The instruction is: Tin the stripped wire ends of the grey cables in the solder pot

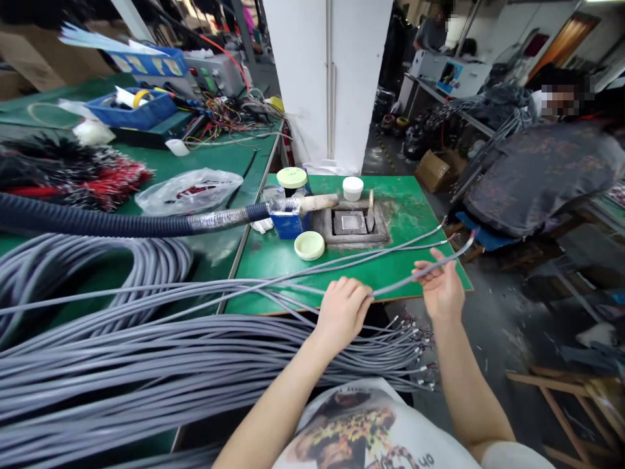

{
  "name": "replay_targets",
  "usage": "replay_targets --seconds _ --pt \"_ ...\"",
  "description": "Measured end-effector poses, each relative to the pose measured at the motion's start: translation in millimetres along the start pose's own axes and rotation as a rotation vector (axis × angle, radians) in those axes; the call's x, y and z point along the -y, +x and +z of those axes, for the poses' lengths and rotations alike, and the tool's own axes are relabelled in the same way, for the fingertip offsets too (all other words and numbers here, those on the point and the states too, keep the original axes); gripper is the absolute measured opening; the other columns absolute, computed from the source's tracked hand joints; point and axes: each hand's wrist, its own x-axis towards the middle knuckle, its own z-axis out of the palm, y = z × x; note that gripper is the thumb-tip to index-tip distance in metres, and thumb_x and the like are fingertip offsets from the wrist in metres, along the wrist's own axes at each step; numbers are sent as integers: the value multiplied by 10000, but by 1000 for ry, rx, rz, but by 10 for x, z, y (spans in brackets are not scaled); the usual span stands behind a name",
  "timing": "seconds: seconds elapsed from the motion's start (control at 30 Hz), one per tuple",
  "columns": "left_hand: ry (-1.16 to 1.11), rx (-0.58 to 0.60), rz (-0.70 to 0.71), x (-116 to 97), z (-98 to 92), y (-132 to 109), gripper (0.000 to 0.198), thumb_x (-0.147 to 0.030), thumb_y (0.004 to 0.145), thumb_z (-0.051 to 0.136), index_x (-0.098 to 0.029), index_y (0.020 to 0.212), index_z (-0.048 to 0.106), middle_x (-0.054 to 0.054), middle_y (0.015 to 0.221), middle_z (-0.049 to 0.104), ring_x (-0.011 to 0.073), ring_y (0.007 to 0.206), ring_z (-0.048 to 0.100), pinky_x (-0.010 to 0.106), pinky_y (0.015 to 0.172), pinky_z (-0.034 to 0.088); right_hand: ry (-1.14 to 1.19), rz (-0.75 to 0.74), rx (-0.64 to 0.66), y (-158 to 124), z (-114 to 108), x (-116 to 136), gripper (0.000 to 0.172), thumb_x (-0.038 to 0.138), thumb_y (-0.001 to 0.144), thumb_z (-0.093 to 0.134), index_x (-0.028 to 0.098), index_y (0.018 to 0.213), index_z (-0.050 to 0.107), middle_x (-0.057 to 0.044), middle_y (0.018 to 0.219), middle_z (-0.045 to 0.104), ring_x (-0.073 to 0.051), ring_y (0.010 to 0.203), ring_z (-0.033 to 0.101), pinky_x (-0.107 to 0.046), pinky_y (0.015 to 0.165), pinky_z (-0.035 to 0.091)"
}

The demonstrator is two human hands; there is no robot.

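My left hand [343,311] is closed around a grey cable [400,284] near the front edge of the green table. To its right, my right hand [442,286] has its fingers apart, with the same cable passing across them toward its stripped end. Two more grey cables [390,251] cross the table just behind, their ends over the right edge. A large bundle of grey cables [219,371] lies below and left of my left hand, its wire ends beside my right forearm.
Behind the hands are a square metal pot [350,222], a blue box [289,223], a white jar [352,188] and a shallow lid [309,245]. A ribbed hose [122,225] reaches in from the left. A seated person [541,176] is at the right.
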Motion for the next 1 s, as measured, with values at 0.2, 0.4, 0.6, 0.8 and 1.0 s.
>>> replay_targets --seconds 0.2,0.4,0.6,0.8,1.0 --pt "-546 104 -199 -90 -124 -614 254 -317 876 568 -200 1091 637 83 981 659 197 912 559 365 840 429 -470 -263 203 -215 264 365 350 404 940 410 149 1096 592 50 456 507 -104 382 432 -232 440 374" --pt "-1110 -202 -593 11 -241 -577 269 -383 789 664 -159 925 723 61 820 687 162 758 613 297 754 490 -987 -215 839 -758 386 7 314 279 952 379 169 1177 569 44 524 518 -110 483 513 -235 545 398" --pt "-1325 -160 -682 -23 -178 -566 235 -379 726 724 -144 732 732 62 770 698 157 720 633 273 711 500 -944 -125 894 -836 362 -89 279 317 935 423 176 1083 613 29 567 558 -114 506 540 -225 556 417" --pt "-1407 -193 -719 -104 -122 -595 243 -372 699 743 -142 726 670 23 682 653 111 601 577 243 622 476 -767 54 763 -821 454 -88 345 368 951 385 147 1001 645 44 478 504 -93 404 446 -208 433 367" --pt "-1261 -509 -788 -57 -197 -592 196 -313 675 763 -155 738 666 -26 609 575 65 554 471 187 555 398 -833 -72 678 -866 534 -189 293 329 929 451 160 1028 669 47 480 498 -89 420 463 -211 460 367"
